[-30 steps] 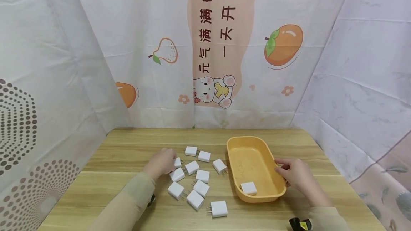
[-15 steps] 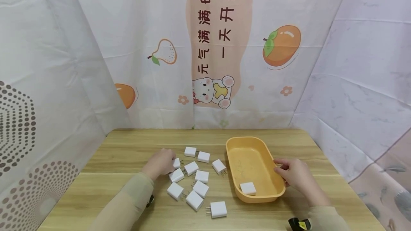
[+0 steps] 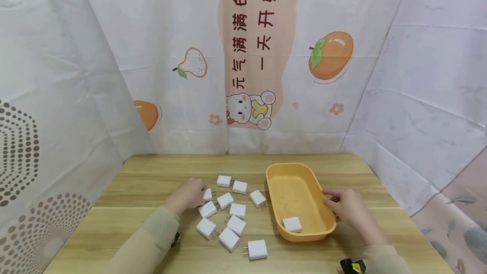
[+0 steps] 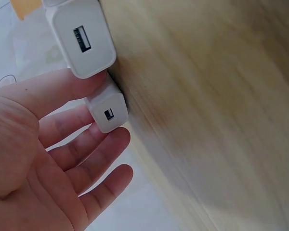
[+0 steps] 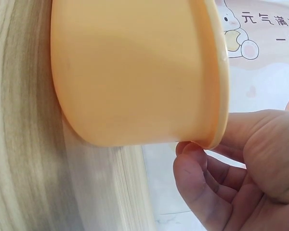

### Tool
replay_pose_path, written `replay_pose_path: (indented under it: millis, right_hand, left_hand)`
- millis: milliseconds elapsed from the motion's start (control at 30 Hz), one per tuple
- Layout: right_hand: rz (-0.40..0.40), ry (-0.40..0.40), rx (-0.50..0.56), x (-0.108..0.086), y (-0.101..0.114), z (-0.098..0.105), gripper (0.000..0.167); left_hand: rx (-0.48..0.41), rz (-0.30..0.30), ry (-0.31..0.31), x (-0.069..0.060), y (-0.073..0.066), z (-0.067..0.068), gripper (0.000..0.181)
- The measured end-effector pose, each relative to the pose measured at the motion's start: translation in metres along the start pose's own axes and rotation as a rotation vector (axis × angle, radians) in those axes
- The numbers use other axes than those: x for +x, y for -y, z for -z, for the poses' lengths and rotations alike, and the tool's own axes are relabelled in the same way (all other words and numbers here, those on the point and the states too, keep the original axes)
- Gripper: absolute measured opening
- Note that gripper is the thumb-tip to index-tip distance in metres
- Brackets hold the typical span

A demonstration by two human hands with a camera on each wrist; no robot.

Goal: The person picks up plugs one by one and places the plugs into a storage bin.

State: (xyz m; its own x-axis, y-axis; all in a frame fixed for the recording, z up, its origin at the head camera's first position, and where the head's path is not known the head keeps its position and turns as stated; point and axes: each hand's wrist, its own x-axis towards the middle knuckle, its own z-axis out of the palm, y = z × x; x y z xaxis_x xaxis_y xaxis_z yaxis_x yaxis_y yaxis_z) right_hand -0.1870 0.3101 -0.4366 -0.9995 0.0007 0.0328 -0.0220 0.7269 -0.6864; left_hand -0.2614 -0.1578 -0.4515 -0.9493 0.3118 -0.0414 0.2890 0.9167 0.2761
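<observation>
While a person's right hand (image 3: 347,206) pinches the rim of an orange tray (image 3: 296,200) right of centre in the frame, the left hand (image 3: 187,195) has thumb and fingers clamped on a white charger (image 3: 206,195) at the surface of a wood-grain counter (image 3: 152,185), left of centre. Ten loose chargers crowd around it and across toward the tray: a neighbouring charger (image 3: 207,209) sits just below, a second charger (image 3: 225,200) lies close beyond its prongs (image 3: 214,193), and the lowest charger (image 3: 257,250) rests near bottom centre. Another charger (image 3: 292,224) lies in the tray's lower left corner. A fruit-printed curtain (image 3: 266,67) fills the upper frame, and a black wrist device (image 3: 354,266) shows at bottom right.

In the head view the clamped charger points its prongs right, its long axis nearly level across the frame; the tray's long axis runs top to bottom, its lower end slanting right.

The left wrist view reveals a USB port (image 4: 109,114) on the clamped charger, facing the camera, a detail hidden from the head. The right wrist view shows the tray's outer wall and a fingertip (image 5: 192,156) beneath its rim; only the head view shows the charger inside.
</observation>
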Motion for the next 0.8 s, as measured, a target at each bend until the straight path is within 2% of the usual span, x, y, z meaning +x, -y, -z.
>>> replay_pose_path:
  millis: [167, 400, 600, 733, 800]
  right_hand:
    - [0.003, 0.006, -0.001, 0.001, 0.0, 0.0, 0.037]
    - [-0.006, 0.004, -0.002, 0.001, 0.0, 0.0, 0.037]
    - [0.01, 0.001, -0.011, -0.001, 0.0, 0.0, 0.036]
    - [0.011, -0.002, -0.017, -0.001, 0.0, -0.001, 0.037]
    - [0.01, -0.005, -0.019, 0.0, -0.001, -0.001, 0.037]
  left_hand:
    - [-0.026, -0.011, -0.007, -0.002, 0.0, 0.002, 0.016]
    - [-0.082, -0.025, -0.02, -0.004, -0.008, 0.011, 0.03]
    - [-0.098, -0.079, -0.08, -0.009, -0.018, 0.02, 0.031]
    - [-0.081, -0.112, -0.113, -0.015, -0.027, 0.026, 0.041]
    - [-0.069, -0.13, -0.12, -0.018, -0.032, 0.029, 0.037]
